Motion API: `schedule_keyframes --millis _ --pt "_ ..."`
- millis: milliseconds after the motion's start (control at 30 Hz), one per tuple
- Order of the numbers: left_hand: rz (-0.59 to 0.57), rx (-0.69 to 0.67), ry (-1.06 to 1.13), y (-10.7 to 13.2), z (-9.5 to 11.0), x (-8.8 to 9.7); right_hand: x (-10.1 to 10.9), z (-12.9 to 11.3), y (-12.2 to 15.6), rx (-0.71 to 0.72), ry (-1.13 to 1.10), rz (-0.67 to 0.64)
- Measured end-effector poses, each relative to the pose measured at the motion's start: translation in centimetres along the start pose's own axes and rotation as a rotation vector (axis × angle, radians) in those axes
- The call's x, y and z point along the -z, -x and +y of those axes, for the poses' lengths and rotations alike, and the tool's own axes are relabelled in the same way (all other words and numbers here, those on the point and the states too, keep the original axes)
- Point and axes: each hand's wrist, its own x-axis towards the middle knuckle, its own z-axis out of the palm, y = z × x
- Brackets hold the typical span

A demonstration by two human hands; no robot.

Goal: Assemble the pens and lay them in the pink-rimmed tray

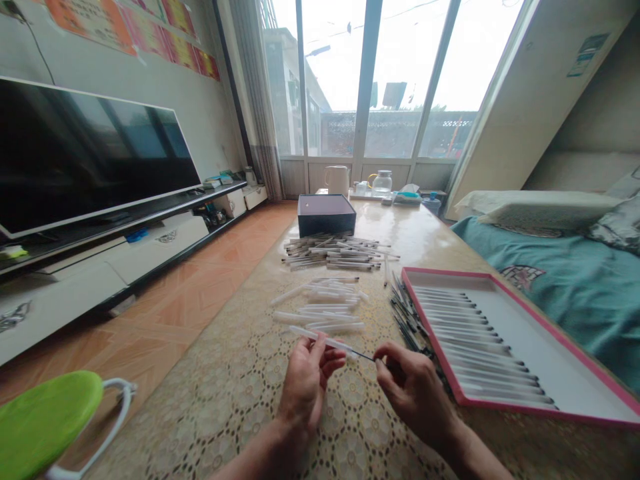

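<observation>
On the table [240, 400], a clear tube [336, 344] is resting between the left hand's [304, 381] grasping fingers; the right hand [416, 385] is pinching a thin dark rod [363, 355] at its four-o'clock end, perhaps partly inside. At three, a row of seemingly finished pens [475, 333] is filling part of a pink-rimmed tray [535, 327]. At twelve, loose tubes [330, 309] are apparently remaining undone. Towards eleven, posters [90, 23] are showing writing too blurred to read.

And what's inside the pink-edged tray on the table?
The tray holds a row of slim, pale pens with dark ends, and its white bottom shows beside them. The strip directly under the pens is covered, so I can't see it.
</observation>
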Motion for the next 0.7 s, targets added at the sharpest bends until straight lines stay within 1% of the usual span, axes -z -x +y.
schedule_keyframes --millis 133,200,267,300,367,400,433,467,500,567,633,667,700 --pt "-0.190 0.084 0.003 0.9 -0.9 -0.2 0.2 -1.0 0.0 -0.032 -0.173 0.000" --pt "-0.249 0.139 0.029 1.1 -1.2 -0.2 0.2 -1.1 0.1 -0.024 -0.252 -0.020" --pt "-0.234 0.176 0.084 1.0 -1.1 0.0 0.3 -0.6 0.0 -0.031 -0.361 -0.017" --pt "-0.202 0.188 0.127 0.8 -1.0 0.1 0.3 -0.1 -0.2 -0.050 -0.421 0.016" --pt "-0.127 0.211 0.227 0.4 -0.7 0.4 0.6 0.9 -0.7 -0.129 -0.495 0.139" --pt "-0.094 0.217 0.270 0.1 -0.5 0.5 0.8 1.3 -1.0 -0.181 -0.494 0.204" --pt "-0.064 0.220 0.304 -0.1 -0.3 0.7 1.1 1.6 -1.4 -0.230 -0.469 0.247" --pt "-0.045 0.220 0.324 -0.2 -0.2 0.8 1.4 1.8 -1.7 -0.271 -0.432 0.255" --pt "-0.035 0.217 0.335 -0.4 -0.1 0.9 1.8 1.9 -2.1 -0.298 -0.385 0.224" --pt "-0.031 0.207 0.334 -0.5 0.0 1.0 2.5 1.7 -3.0 -0.292 -0.222 0.076" --pt "-0.034 0.197 0.317 -0.6 0.1 1.0 3.0 1.5 -4.2 -0.226 0.054 -0.084" --pt "-0.033 0.190 0.305 -0.6 0.2 1.0 3.2 1.6 -5.0 -0.194 0.192 -0.131" --pt "-0.033 0.182 0.290 -0.6 0.2 0.9 3.3 1.8 -5.9 -0.172 0.310 -0.152"
